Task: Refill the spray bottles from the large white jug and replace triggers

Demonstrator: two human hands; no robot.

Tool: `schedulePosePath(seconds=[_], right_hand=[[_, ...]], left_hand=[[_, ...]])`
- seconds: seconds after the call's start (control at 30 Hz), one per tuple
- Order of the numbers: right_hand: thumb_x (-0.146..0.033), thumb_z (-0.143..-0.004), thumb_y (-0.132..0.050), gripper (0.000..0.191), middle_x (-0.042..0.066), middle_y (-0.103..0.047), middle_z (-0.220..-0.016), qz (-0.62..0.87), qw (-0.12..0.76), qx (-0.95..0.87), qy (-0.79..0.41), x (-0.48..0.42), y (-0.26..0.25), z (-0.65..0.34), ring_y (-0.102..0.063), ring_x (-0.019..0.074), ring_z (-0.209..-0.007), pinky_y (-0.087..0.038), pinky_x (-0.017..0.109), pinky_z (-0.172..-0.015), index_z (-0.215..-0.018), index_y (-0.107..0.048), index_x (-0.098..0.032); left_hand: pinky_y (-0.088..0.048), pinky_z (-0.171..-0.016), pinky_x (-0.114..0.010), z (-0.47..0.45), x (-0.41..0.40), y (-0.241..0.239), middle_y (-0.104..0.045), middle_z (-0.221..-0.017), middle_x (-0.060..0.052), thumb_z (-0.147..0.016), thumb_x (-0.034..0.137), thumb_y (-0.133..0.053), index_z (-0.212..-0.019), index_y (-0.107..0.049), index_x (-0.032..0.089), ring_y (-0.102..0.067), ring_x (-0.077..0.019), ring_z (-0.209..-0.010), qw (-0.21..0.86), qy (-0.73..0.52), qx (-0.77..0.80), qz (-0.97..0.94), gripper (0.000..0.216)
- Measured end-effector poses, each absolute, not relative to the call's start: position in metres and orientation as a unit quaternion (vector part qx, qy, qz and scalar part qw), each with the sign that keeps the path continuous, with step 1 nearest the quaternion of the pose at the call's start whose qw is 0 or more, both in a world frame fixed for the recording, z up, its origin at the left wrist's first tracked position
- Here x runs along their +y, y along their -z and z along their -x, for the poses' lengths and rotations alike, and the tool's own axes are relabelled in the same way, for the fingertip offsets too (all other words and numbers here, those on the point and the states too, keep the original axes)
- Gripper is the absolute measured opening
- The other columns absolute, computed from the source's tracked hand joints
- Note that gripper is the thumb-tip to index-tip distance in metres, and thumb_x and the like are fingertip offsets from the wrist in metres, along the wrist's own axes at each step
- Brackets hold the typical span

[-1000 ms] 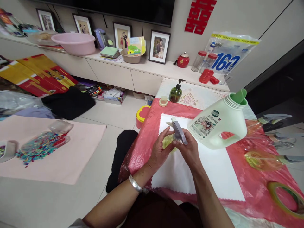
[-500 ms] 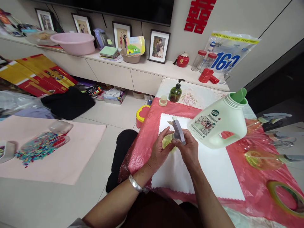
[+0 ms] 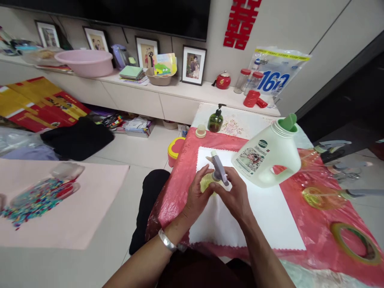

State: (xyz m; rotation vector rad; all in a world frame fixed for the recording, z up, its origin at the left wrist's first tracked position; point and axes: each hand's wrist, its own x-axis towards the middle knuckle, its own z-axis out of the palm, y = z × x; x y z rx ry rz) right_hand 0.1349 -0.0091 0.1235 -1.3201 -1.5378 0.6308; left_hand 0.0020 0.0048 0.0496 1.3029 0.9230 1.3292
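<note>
Over a white scallop-edged cloth [image 3: 264, 224], both hands hold a small clear spray bottle [image 3: 206, 182] with yellowish liquid inside. My left hand [image 3: 195, 197] is closed round the bottle's body, its thumb near the neck. From the other side, my right hand [image 3: 237, 193] grips at the neck, just below the grey trigger head [image 3: 220, 169]; some of its fingertips are hidden. Beside my right hand stands a large pale green detergent jug [image 3: 267, 158], uncapped, with a green piece in its mouth. A cream cap [image 3: 201, 131] sits near the table's left edge.
A green pump bottle [image 3: 215, 121] stands at the table's back. More spray bottles [image 3: 324, 197] lie on the red plastic cover [image 3: 177, 192] at right, near a tape roll [image 3: 355, 243]. Colourful small pieces [image 3: 33, 204] lie on a pink sheet at left.
The view has shifted slightly, so the surroundings sit a little lower and further left. Both hands keep their hold on the spray bottle, with little visible change in grip.
</note>
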Motion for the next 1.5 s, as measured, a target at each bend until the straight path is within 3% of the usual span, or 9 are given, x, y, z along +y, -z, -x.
schedulePosePath(seconds=[0.1, 0.2, 0.33, 0.53, 0.8, 1.03, 1.27, 1.37, 1.5], right_hand=[[-0.039, -0.092, -0.067, 0.029, 0.006, -0.064, -0.109, 0.554, 0.461, -0.659, -0.216, -0.011, -0.137, -0.134, -0.059, 0.0224, -0.097, -0.050, 0.038, -0.084, -0.114, -0.068, -0.021], [-0.024, -0.088, -0.069, 0.011, 0.006, -0.062, -0.095, 0.605, 0.400, -0.671, -0.155, -0.004, -0.145, -0.125, -0.055, 0.0215, -0.091, -0.048, 0.036, -0.083, -0.096, -0.067, -0.017], [-0.019, -0.088, -0.071, 0.009, 0.007, -0.059, -0.090, 0.665, 0.340, -0.657, -0.105, 0.007, -0.152, -0.117, -0.053, 0.0195, -0.089, -0.044, 0.031, -0.080, -0.088, -0.065, -0.012], [-0.018, -0.093, -0.065, 0.004, 0.002, -0.060, -0.090, 0.672, 0.383, -0.626, -0.098, -0.015, -0.174, -0.144, -0.055, 0.0137, -0.083, -0.040, 0.025, -0.073, -0.094, -0.067, -0.015], [-0.044, -0.096, -0.054, 0.033, 0.004, -0.063, -0.086, 0.718, 0.441, -0.536, -0.052, -0.080, -0.216, -0.239, -0.055, 0.0147, -0.073, -0.041, 0.027, -0.070, -0.091, -0.068, -0.015], [-0.061, -0.076, -0.065, 0.048, 0.002, -0.057, -0.062, 0.822, 0.449, -0.350, -0.009, -0.140, -0.209, -0.322, -0.046, 0.0115, -0.052, -0.032, 0.022, -0.053, -0.080, -0.063, -0.013], [-0.047, -0.061, -0.074, 0.061, 0.000, -0.060, -0.075, 0.804, 0.569, -0.170, -0.037, -0.163, -0.185, -0.386, -0.050, 0.0105, -0.054, -0.043, 0.021, -0.048, -0.108, -0.062, -0.011], [-0.036, -0.075, -0.077, 0.042, -0.001, -0.057, -0.078, 0.776, 0.611, -0.120, -0.099, -0.162, -0.183, -0.391, -0.048, 0.0066, -0.056, -0.043, 0.016, -0.049, -0.104, -0.060, -0.010], [-0.031, -0.105, -0.063, 0.024, 0.000, -0.055, -0.082, 0.742, 0.638, -0.067, -0.195, -0.157, -0.183, -0.390, -0.050, 0.0044, -0.062, -0.049, 0.014, -0.059, -0.103, -0.059, -0.008]], left_hand=[[-0.052, -0.112, -0.049, 0.000, 0.005, -0.042, -0.067, -0.139, -0.007, -0.089, 0.045, -0.071, -0.142, -0.054, 0.035, -0.063, -0.0314, -0.130, 0.525, -0.548, 0.400, -0.514, 0.056], [-0.040, -0.122, -0.054, 0.001, 0.009, -0.033, -0.060, -0.149, -0.007, -0.081, 0.048, -0.078, -0.138, -0.058, 0.033, -0.053, -0.0337, -0.142, 0.517, -0.557, 0.425, -0.492, 0.061], [-0.035, -0.125, -0.052, 0.006, 0.014, -0.030, -0.058, -0.151, -0.009, -0.078, 0.047, -0.082, -0.143, -0.054, 0.029, -0.052, -0.0318, -0.143, 0.515, -0.540, 0.426, -0.511, 0.073], [-0.043, -0.119, -0.051, 0.025, 0.001, -0.025, -0.053, -0.154, -0.010, -0.081, 0.055, -0.076, -0.150, -0.046, 0.031, -0.055, -0.0316, -0.139, 0.474, -0.446, 0.476, -0.592, 0.079], [-0.054, -0.104, -0.052, 0.035, -0.004, -0.011, -0.063, -0.141, -0.011, -0.086, 0.063, -0.057, -0.134, -0.060, 0.024, -0.061, -0.0346, -0.127, 0.373, -0.321, 0.511, -0.705, 0.062], [-0.055, -0.102, -0.048, 0.035, -0.008, -0.004, -0.063, -0.137, -0.011, -0.090, 0.058, -0.053, -0.134, -0.059, 0.024, -0.061, -0.0323, -0.126, 0.344, -0.302, 0.506, -0.731, 0.056], [-0.059, -0.088, -0.043, 0.035, -0.011, -0.006, -0.063, -0.138, -0.011, -0.091, 0.058, -0.050, -0.135, -0.058, 0.023, -0.062, -0.0321, -0.125, 0.333, -0.284, 0.512, -0.739, 0.057], [-0.059, -0.077, -0.038, 0.034, -0.011, -0.008, -0.063, -0.138, -0.012, -0.091, 0.058, -0.050, -0.136, -0.058, 0.023, -0.061, -0.0318, -0.125, 0.335, -0.282, 0.515, -0.737, 0.058], [-0.058, -0.073, -0.036, 0.033, -0.012, -0.010, -0.063, -0.136, -0.011, -0.091, 0.057, -0.050, -0.135, -0.058, 0.023, -0.061, -0.0315, -0.124, 0.334, -0.285, 0.515, -0.736, 0.056]])
